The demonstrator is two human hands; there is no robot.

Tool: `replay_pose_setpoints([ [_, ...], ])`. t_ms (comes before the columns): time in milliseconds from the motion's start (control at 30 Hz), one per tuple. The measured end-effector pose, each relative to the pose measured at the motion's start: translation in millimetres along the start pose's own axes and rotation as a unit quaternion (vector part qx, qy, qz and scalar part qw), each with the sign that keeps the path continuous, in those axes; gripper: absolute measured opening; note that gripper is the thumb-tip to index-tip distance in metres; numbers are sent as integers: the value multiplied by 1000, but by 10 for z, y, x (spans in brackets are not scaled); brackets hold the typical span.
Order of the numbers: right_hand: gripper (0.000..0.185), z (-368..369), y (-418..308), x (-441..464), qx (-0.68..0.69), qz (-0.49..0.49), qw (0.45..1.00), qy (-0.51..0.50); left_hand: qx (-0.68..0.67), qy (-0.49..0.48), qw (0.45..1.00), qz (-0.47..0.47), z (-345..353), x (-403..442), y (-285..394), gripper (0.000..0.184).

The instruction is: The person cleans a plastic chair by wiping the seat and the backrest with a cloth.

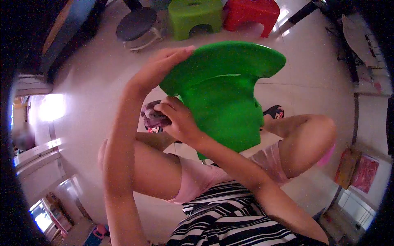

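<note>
A green moulded plastic piece (223, 102), which looks like a stool, stands tilted between the person's knees, its wide flared edge uppermost. My left hand (162, 65) grips that upper edge at its left end, fingers lying along the rim. Beneath it, my right hand (176, 119) reaches across the body to the left side of the green stool. Its fingers are closed on a crumpled dark purplish cloth (154, 115), held beside the stool's wall. Whether the cloth touches the plastic, I cannot tell.
A round dark-topped stool (137, 23), a lime green plastic stool (195, 18) and a red plastic stool (250, 16) stand ahead on the pale tiled floor (88, 106). Patterned shoes (274, 111) show beside the held piece. Dark furniture (69, 33) lies at the upper left.
</note>
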State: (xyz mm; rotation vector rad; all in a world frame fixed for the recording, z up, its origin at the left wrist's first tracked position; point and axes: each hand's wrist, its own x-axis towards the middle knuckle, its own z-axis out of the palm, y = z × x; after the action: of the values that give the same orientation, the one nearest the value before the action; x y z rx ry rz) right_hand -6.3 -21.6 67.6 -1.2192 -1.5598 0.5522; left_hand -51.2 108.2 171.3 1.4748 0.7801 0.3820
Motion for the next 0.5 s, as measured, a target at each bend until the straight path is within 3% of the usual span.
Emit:
replay_pose_setpoints([
  [167, 46, -239, -2, -127, 105, 12, 994, -9, 16, -22, 999, -22, -45, 39, -4, 49],
  [267, 44, -422, 66, -175, 13, -8, 992, 129, 7, -14, 1000, -13, -34, 57, -58, 49],
  [400, 43, -975, 156, -86, -63, 43, 984, 163, 4, -44, 999, -22, -66, 98, -110, 48],
  [467, 41, -1184, 288, -117, -47, 44, 975, 215, 34, -47, 998, -5, -71, 99, -111, 48],
  [500, 39, -1329, 320, -124, 32, 95, 962, 253, 67, -36, 997, 13, -57, 79, -90, 48],
])
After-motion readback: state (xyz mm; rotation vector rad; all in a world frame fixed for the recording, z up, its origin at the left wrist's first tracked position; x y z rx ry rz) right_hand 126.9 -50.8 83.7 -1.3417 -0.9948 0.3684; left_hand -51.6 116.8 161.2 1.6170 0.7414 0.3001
